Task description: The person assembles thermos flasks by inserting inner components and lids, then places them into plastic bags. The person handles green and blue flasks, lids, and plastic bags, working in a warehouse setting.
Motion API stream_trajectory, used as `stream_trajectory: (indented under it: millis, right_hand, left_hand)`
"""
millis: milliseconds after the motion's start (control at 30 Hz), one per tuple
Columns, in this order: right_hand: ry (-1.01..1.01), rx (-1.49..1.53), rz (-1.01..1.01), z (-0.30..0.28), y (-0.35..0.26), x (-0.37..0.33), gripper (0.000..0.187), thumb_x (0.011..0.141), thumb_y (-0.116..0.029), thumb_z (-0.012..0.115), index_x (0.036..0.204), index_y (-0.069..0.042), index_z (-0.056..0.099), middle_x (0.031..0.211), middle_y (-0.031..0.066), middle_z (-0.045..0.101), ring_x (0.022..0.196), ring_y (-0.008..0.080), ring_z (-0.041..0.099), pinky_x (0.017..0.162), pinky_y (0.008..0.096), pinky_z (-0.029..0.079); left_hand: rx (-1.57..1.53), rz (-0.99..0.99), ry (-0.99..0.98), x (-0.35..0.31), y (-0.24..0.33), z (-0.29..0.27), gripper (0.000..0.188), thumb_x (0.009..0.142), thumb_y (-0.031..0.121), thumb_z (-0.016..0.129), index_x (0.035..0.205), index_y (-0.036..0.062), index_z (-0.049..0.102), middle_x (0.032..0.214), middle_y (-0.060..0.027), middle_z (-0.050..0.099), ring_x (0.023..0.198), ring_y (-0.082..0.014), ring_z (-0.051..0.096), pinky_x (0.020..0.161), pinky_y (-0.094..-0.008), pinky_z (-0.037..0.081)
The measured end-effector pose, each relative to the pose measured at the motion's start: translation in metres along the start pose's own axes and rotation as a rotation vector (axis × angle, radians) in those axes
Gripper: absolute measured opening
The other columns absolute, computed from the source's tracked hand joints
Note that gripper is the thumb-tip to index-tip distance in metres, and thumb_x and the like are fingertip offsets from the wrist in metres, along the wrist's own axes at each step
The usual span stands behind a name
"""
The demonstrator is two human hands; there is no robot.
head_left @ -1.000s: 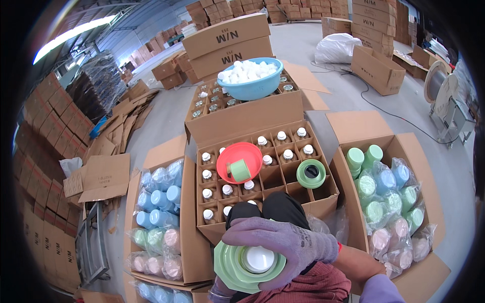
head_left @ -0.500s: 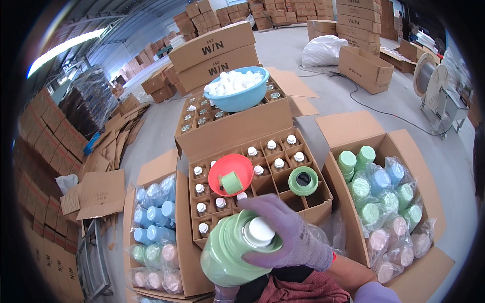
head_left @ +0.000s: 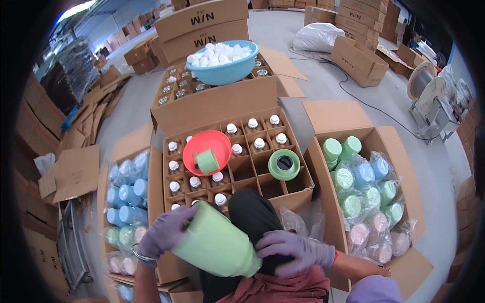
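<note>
Concrete warehouse floor (head_left: 280,30), stacked boxes (head_left: 361,15) at the back, open cartons around the lap. Main change: we have the green container (head_left: 217,242) tipped well over above our lap, wider end up by the left hand (head_left: 161,233), narrower end down by the right hand (head_left: 295,248). Half a second ago its top faced us with a white cap showing and the right hand wrapped around it; that cap is now out of sight. Left hand, mostly hidden then, is now in clear view, closed around the wider end. Right hand has come off the top: fingers loosely spread, nothing gripped, tips right at the narrower end; blur, so we can't tell if they touch. View has shifted, but the divided carton (head_left: 285,202) reads the same: white-capped bottles (head_left: 259,144) in its cells, red dish (head_left: 220,141) on top holding a small green cup (head_left: 207,161), green piece with black centre (head_left: 277,171) to the right. Blue basin (head_left: 227,73) of white caps (head_left: 220,54) still sits behind.
</note>
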State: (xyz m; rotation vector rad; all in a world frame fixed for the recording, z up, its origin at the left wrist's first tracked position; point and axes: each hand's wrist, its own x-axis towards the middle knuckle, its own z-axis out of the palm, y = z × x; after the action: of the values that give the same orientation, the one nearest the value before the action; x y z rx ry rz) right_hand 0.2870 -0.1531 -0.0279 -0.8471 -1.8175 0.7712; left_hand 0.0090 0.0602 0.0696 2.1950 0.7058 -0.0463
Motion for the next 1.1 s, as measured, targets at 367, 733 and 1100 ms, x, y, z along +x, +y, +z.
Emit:
stream_trajectory:
  millis: [367,733,1100]
  right_hand:
    - [0.214,-0.978,0.853,-0.120,0.290,-0.010,0.065,0.076,-0.021,0.076,0.137,-0.025,0.054,0.136,0.0203,0.048,0.121,0.0448,0.051,0.105,0.0526,0.044]
    - [0.398,0.469,0.588,-0.033,0.060,0.136,0.056,0.100,-0.049,0.051,0.120,0.003,0.060,0.082,0.0107,0.067,0.059,0.0183,0.064,0.054,0.0287,0.054]
    - [0.418,0.469,0.609,-0.002,0.016,0.069,0.039,0.106,-0.027,0.046,0.130,0.001,0.059,0.125,0.0100,0.062,0.116,0.0177,0.060,0.105,0.0338,0.046]
  left_hand:
    - [0.114,0.067,0.040,0.039,0.041,0.061,0.049,0.095,0.051,0.056,0.117,0.0073,0.066,0.100,-0.0180,0.067,0.091,-0.0335,0.069,0.081,-0.0403,0.054]
    - [-0.986,0.052,0.535,0.105,0.026,0.059,0.057,0.099,0.025,0.065,0.148,0.0026,0.046,0.120,-0.0017,0.063,0.096,-0.0083,0.058,0.084,-0.0235,0.048]
    - [-0.146,0.357,0.155,-0.015,0.002,0.063,0.064,0.072,0.028,0.082,0.130,0.0080,0.065,0.130,-0.0115,0.065,0.125,-0.0328,0.056,0.107,-0.0418,0.045]
